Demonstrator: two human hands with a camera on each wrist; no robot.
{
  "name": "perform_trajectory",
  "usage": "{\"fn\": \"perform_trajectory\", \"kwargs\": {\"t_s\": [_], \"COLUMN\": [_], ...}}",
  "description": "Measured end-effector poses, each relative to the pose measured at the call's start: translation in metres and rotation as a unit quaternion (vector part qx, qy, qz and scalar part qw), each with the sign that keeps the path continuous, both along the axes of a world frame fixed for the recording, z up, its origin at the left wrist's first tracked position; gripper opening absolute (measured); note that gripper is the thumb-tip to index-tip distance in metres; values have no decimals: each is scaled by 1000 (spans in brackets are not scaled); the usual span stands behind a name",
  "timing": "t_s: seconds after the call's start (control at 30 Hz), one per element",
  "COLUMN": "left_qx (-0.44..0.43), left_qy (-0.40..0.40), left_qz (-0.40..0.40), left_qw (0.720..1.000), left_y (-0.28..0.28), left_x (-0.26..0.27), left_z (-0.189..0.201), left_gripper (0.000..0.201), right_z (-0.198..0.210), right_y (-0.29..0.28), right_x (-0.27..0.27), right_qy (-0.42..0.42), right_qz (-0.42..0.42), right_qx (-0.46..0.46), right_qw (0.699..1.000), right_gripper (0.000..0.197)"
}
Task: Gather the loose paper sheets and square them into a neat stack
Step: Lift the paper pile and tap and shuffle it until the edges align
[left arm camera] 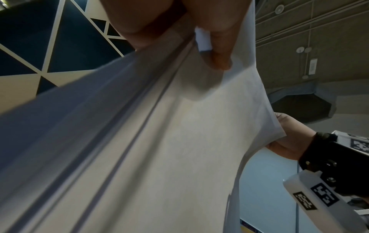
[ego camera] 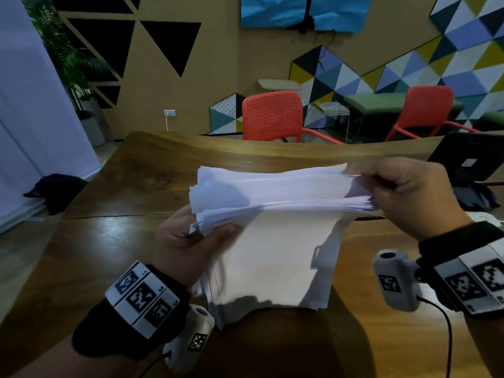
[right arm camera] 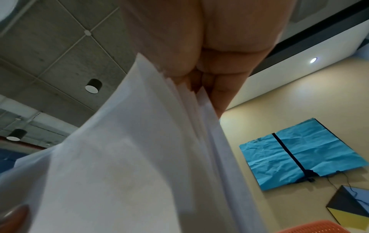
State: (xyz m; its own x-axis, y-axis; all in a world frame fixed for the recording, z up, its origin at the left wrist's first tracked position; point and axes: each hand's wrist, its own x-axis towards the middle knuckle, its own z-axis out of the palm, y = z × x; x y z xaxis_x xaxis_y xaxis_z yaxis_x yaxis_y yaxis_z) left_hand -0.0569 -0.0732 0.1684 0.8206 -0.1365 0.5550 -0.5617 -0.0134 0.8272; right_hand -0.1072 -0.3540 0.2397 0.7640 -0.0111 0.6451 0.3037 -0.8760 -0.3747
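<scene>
Glossy wood table [ego camera: 114, 241], dark cloth [ego camera: 56, 190] at left edge, black device [ego camera: 469, 156] far right

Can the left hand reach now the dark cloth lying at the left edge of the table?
Probably not yet: the left hand grips the stack of white paper sheets. The wooden table between it and the dark cloth looks free.

Paper sheets [ego camera: 272, 241] above the table [ego camera: 109, 241], 2 chairs [ego camera: 272, 115] behind.

Head looks down; wrists upward, close.
</scene>
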Motion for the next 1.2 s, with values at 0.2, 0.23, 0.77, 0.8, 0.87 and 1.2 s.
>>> {"fn": "perform_trajectory", "kwargs": {"t_s": [0.2,0.23,0.77,0.8,0.87,1.2], "left_qx": [-17,-23,-24,1,64,-43], "left_qy": [42,56,196,218,213,87], "left_qz": [9,10,-39,-33,24,44], "left_qw": [999,998,979,975,975,994], "left_y": [3,4,23,22,15,-13], "left_x": [0,0,21,20,15,-20], "left_z": [-3,-5,-22,-25,-28,10], "left_gripper": [30,34,64,50,27,53], "right_z": [-12,-18,-72,-74,-73,-48], "right_y": [-28,-33,31,35,47,73], "right_x": [-9,-12,20,17,9,-29], "right_qy": [180,281,216,212,186,35], "right_qz": [79,84,149,142,129,84], "right_qx": [281,310,547,559,569,517], "right_qw": [939,905,795,789,791,851], "right_gripper": [83,92,34,35,11,53]}}
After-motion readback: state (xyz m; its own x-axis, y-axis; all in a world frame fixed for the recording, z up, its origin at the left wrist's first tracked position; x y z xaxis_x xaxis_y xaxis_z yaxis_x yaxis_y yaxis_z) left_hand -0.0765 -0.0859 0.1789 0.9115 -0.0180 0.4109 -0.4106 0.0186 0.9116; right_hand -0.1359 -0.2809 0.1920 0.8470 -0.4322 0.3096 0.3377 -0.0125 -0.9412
